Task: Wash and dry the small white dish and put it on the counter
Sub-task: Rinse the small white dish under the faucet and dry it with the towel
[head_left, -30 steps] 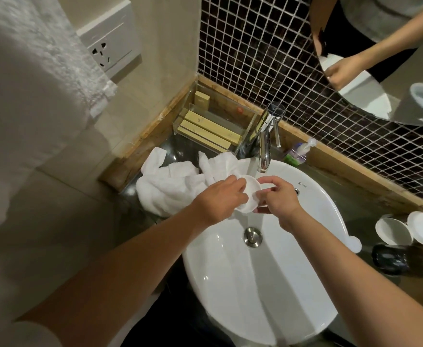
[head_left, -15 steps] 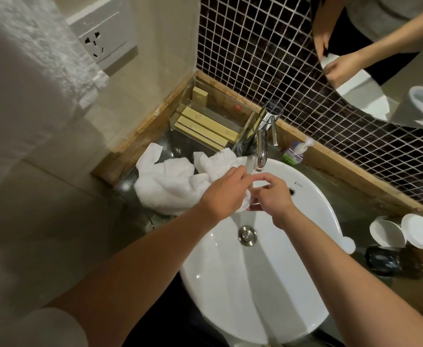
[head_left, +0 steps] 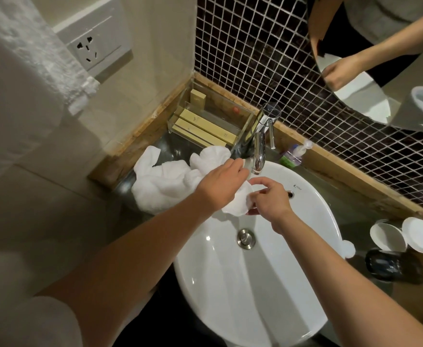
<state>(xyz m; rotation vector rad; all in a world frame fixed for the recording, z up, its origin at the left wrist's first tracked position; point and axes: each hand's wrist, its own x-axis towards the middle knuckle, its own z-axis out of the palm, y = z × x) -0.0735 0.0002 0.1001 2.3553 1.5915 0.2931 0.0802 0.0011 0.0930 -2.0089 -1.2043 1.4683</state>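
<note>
The small white dish [head_left: 238, 202] is held on edge over the white sink [head_left: 310, 211], just below the chrome tap's [head_left: 258, 156] spout. My left hand [head_left: 219, 187] grips its left side from above and covers most of it. My right hand [head_left: 268, 199] pinches its right rim with thumb and fingers. Only the dish's lower edge and part of its face show between my hands. A crumpled white towel [head_left: 160, 182] lies on the counter left of the sink, partly under my left wrist.
Right of the sink, the dark counter [head_left: 355, 211] bears two white dishes [head_left: 388, 236] [head_left: 419, 234] and a black dish [head_left: 384, 264]. Behind the tap are a small pump bottle [head_left: 293, 154] and a clear tray of boxes [head_left: 205, 126]. A wall socket [head_left: 97, 47] and hanging towel [head_left: 17, 76] are left.
Both hands have stayed under the tap and turned the dish between them; my left hand now covers more of it. The view has shifted slightly.
</note>
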